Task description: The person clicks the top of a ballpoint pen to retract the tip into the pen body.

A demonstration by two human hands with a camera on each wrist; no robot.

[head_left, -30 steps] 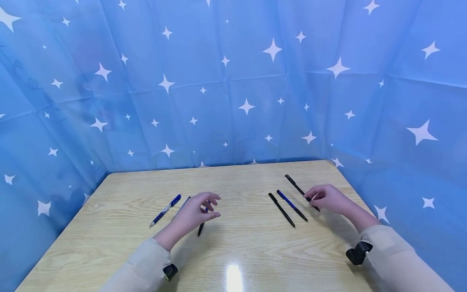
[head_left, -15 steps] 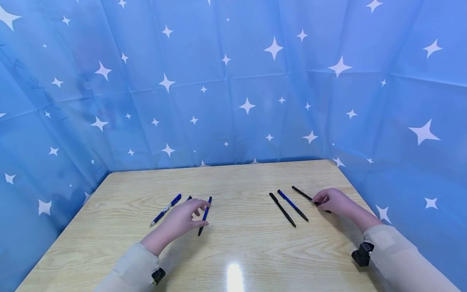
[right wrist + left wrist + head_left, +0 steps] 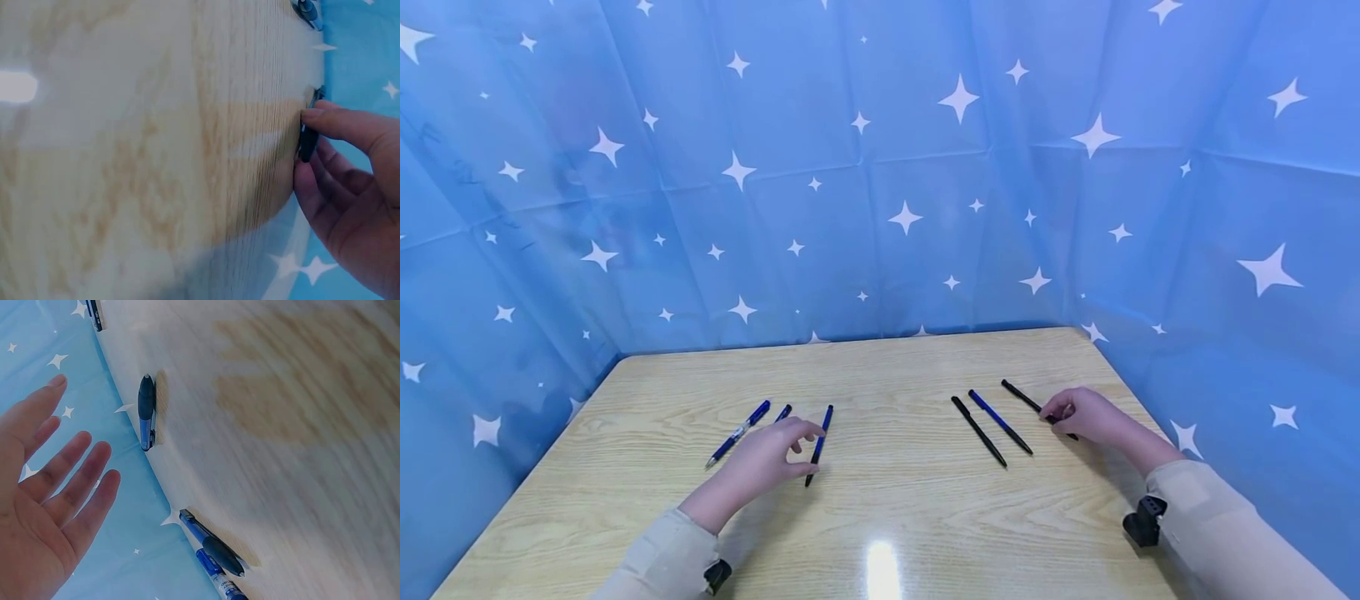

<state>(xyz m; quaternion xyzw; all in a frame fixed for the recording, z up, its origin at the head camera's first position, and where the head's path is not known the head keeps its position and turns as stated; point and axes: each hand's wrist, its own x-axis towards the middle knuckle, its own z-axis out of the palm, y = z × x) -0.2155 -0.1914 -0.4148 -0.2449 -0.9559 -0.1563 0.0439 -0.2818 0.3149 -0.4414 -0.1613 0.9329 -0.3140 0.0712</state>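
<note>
My left hand hovers over the wooden table with its fingers straight and holds nothing; in the left wrist view the palm faces out. A blue-black pen lies just right of its fingertips. Another blue pen and a partly hidden one lie to its left. My right hand pinches the near end of a black pen that lies on the table. The right wrist view shows thumb and fingers closed on this black pen.
A black pen and a blue pen lie side by side left of my right hand. Blue star-printed cloth walls the table at the back and both sides. A light glare sits near the front edge.
My left hand has let go of the blue-black pen, which now lies on the table, and has drawn back toward me. My right hand has lowered and turned its black pen.
</note>
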